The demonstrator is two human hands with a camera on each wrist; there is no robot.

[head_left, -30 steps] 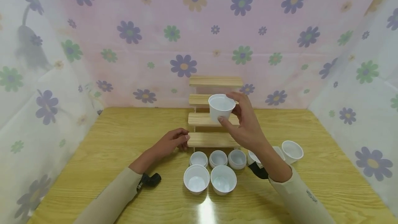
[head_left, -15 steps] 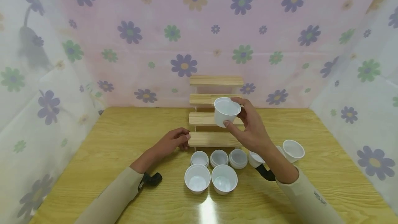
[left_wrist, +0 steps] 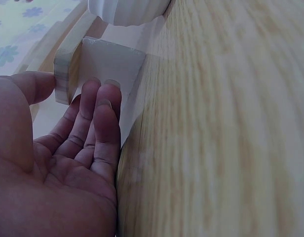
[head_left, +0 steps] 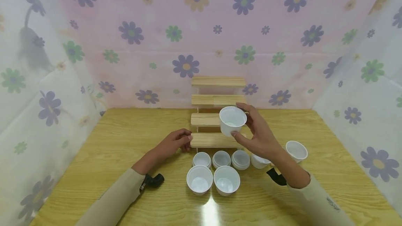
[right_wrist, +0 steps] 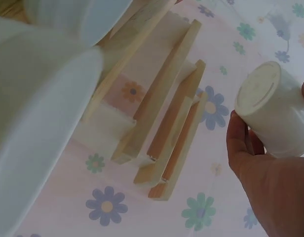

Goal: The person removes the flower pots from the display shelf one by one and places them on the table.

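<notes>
My right hand [head_left: 262,138] pinches a white plastic cup [head_left: 231,125] between thumb and fingers, mouth up. It hangs before the stepped wooden rack [head_left: 216,140], overlapping its lower planks. In the right wrist view the cup's round base [right_wrist: 259,89] shows. At the rack's left end is my left hand [head_left: 171,145], low by the table. In the left wrist view its thumb tip touches the end of the lowest plank [left_wrist: 65,74], while its loosely bent fingers [left_wrist: 106,126] lie below, close to the rack's whitish side panel [left_wrist: 107,59].
Two large white cups [head_left: 199,180] stand in front of three small round white pots [head_left: 221,160]. More white cups [head_left: 296,151] sit to the right, one partly hidden by my right forearm. Floral cloth [head_left: 194,27] surrounds the wooden table [head_left: 135,128] at back and sides.
My right hand has lowered the cup and shifted it slightly to the right, away from the upper planks. The left hand stays at the rack's end.
</notes>
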